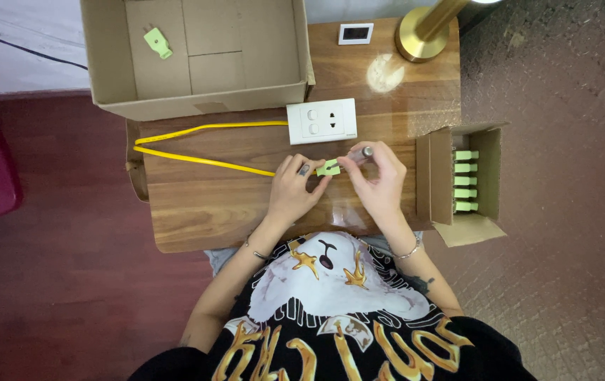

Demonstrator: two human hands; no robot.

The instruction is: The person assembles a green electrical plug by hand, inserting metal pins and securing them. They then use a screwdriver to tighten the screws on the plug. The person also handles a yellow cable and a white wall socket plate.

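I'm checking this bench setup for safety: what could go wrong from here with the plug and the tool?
1. The right hand points a small screwdriver at the green plug pinched by the left hand; a slip could jab the fingers.
2. The yellow cable loops to the table edge; a snag might jerk the plug.
3. The small box of plugs overhangs the table's right side and may tip.

Right hand hides most of the screwdriver.
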